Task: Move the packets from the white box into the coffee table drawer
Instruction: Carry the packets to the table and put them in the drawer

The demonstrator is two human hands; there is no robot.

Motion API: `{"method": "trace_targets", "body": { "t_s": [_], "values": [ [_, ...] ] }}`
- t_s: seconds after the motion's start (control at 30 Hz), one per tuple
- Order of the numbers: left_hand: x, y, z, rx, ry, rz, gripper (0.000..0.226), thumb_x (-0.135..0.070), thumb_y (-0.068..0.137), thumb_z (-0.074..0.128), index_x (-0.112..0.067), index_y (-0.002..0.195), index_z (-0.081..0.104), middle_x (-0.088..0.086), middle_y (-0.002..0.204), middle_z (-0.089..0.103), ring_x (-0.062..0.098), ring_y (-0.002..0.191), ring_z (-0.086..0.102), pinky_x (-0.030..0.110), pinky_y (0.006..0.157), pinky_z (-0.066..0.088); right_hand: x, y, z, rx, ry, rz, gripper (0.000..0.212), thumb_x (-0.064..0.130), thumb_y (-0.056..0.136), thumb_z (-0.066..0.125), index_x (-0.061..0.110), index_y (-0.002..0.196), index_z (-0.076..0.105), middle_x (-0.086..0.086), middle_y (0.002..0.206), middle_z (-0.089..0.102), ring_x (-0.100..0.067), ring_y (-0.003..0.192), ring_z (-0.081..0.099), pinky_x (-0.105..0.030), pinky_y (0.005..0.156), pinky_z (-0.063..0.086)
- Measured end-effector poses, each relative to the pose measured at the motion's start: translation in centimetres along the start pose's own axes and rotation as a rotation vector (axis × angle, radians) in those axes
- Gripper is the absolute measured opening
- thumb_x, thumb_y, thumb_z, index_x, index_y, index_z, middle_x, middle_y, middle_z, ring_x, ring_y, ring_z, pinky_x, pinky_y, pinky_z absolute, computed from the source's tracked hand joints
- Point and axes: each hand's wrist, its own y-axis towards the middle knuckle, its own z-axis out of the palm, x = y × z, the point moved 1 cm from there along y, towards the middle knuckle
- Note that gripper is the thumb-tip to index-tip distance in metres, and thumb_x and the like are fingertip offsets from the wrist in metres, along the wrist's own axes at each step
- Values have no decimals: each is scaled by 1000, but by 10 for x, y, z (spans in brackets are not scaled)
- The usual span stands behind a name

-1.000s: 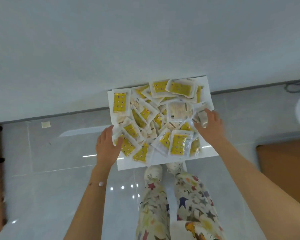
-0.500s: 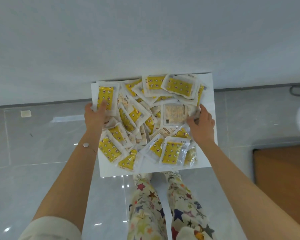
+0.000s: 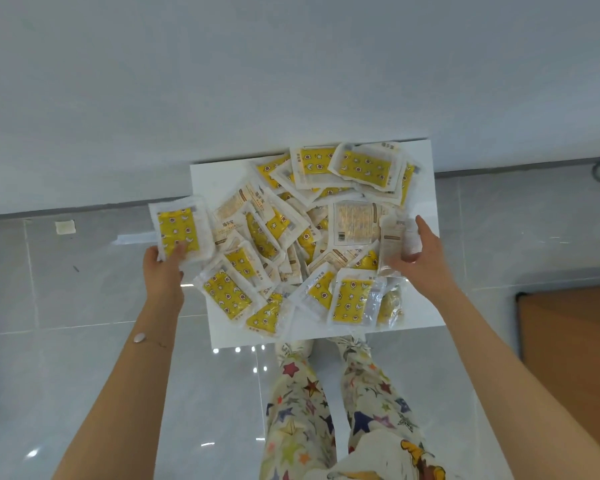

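Head view: the white box [image 3: 222, 183] lies by the wall, just ahead of the person's legs, heaped with packets [image 3: 291, 244]. The left hand [image 3: 163, 271] pinches a yellow packet [image 3: 179, 233] by its lower edge, out past the box's left rim. The right hand [image 3: 426, 265] has its grip curled round a pale packet [image 3: 394, 244] above the heap. Each hold is on slick film at one end (thin purchase), so a packet could slip out onto the tiled floor [image 3: 84, 306]. The drawer is not in view.

Glossy grey tile floor [image 3: 84, 306], white wall [image 3: 257, 64], pale scrap [image 3: 65, 226] by the wall, dark cable [image 3: 595, 173] far right, brown wooden panel [image 3: 575, 358] right.
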Motion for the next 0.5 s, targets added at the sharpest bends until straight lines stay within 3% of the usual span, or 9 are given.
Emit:
{"method": "trace_targets", "body": {
  "t_s": [0.13, 0.27, 0.4, 0.5],
  "values": [
    [17, -22, -23, 114, -69, -6, 13, -16, 93, 60, -25, 93, 50, -3, 102, 62, 18, 100, 60, 39, 94, 46, -3, -1, 4, -8, -126, 56, 101, 22, 74, 81, 16, 151, 16, -12, 146, 29, -30, 131, 37, -47, 105, 40],
    [42, -47, -28, 179, 57, -5, 12, -11, 92, 60, -20, 95, 52, 0, 99, 63, 19, 93, 63, 38, 85, 50, -4, 3, 4, -13, -235, 63, 95, 60, 49, 77, 20, 129, 46, -8, 123, 56, -32, 116, 53, -52, 95, 48],
    [62, -65, -23, 130, 208, 51, 14, -9, 90, 63, -13, 101, 56, 5, 98, 65, 23, 89, 64, 36, 77, 51, -2, 2, 2, -31, -375, 90, 90, 42, 65, 85, 18, 138, 40, -11, 138, 37, -34, 132, 31, -52, 108, 33],
    [69, -72, -21, -7, 309, 99, 16, -14, 87, 66, -10, 100, 58, 8, 96, 65, 27, 89, 63, 35, 75, 48, 0, 2, 4, -33, -355, 58, 86, 31, 66, 86, 10, 135, 38, -13, 139, 36, -32, 131, 29, -46, 106, 32]
  ]
}}
